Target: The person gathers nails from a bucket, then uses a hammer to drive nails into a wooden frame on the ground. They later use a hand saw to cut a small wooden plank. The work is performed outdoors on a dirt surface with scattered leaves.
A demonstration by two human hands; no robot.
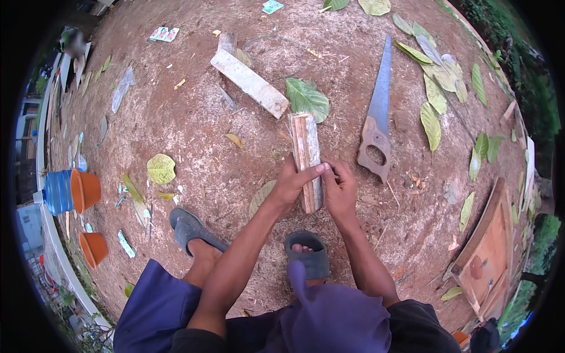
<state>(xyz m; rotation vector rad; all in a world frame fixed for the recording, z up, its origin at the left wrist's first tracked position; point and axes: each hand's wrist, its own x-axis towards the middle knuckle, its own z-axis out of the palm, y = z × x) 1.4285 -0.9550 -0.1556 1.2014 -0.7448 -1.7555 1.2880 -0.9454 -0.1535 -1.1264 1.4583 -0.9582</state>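
Both my hands grip a short bundle of rough wooden strips (305, 141), stacked face to face and held upright in front of me. My left hand (287, 187) wraps its left side, thumb laid across the front. On the right side, my right hand (340, 187) closes round the wood, its thumb tip meeting the left thumb. Just past the bundle's top end lie a green leaf (308, 99) and a pale flat board (250, 82). To the right a handsaw (378, 112) rests on the dirt, its wooden handle toward me.
A wooden frame with a panel (484, 259) leans at the lower right. Orange pots (93, 250) and a blue water jug (57, 193) stand at the left. Yellowing leaves (431, 126) and litter dot the ground. My sandalled feet (307, 256) are below my hands.
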